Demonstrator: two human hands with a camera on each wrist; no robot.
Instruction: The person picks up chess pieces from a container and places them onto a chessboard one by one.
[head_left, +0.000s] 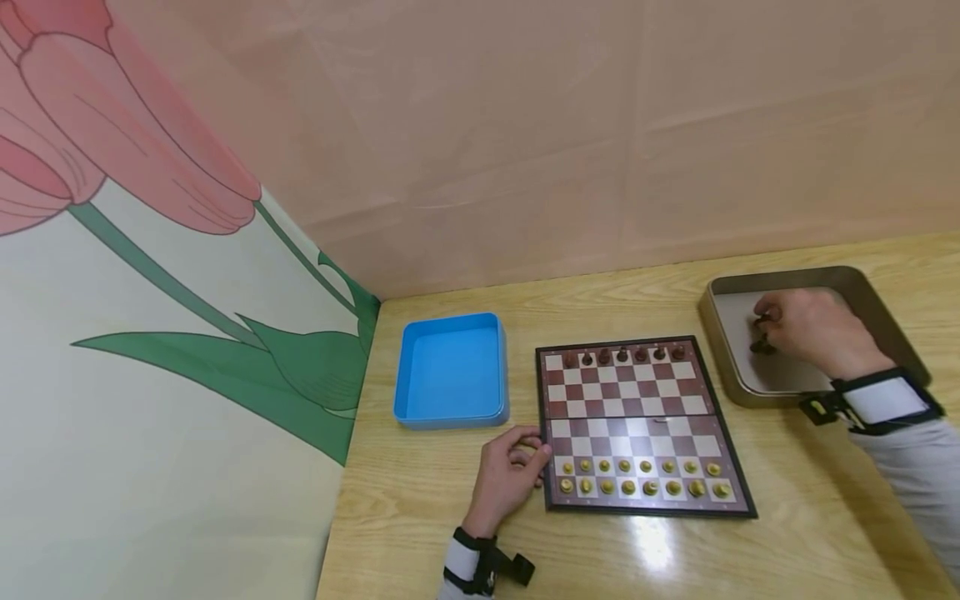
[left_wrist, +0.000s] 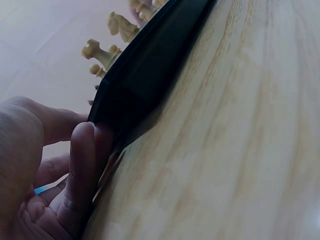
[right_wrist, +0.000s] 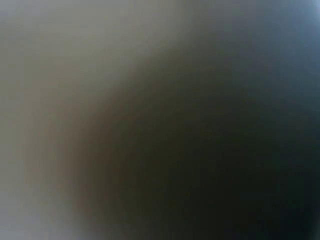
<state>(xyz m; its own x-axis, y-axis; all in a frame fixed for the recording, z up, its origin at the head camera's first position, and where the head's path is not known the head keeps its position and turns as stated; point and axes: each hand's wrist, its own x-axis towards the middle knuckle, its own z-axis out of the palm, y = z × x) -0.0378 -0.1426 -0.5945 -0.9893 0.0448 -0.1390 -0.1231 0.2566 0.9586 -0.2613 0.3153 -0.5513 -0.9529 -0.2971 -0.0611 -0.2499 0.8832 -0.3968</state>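
1. The left hand (head_left: 508,475) is at the left edge of a square folding chessboard with brown and white squares and a black rim (head_left: 648,514), its thumb and curled fingers gripping that edge.
2. The right hand (head_left: 813,327), well apart from the left, reaches into a shallow bronze-coloured tin with rounded corners (head_left: 892,325) and pinches a small dark brown chess piece (head_left: 762,319) between thumb and fingers.
3. Just below those fingertips, more dark brown chess material (head_left: 762,345) lies on the tin's floor — how many pieces, I cannot tell. The right wrist view is only blur.
4. The chessboard lies flat on a light wood-grain table (head_left: 585,554), between the two hands. Seven dark brown pieces (head_left: 622,356) stand along its far row; sixteen gold-coloured pieces (head_left: 650,487) fill the two near rows, eight in each.
5. Left of the board, near its far left corner, sits a bright blue square tin (head_left: 452,371).
6. Behind the table rises a plain pinkish-tan backdrop (head_left: 570,150); at left hangs a pale sheet printed with pink tulips and green leaves (head_left: 187,467).
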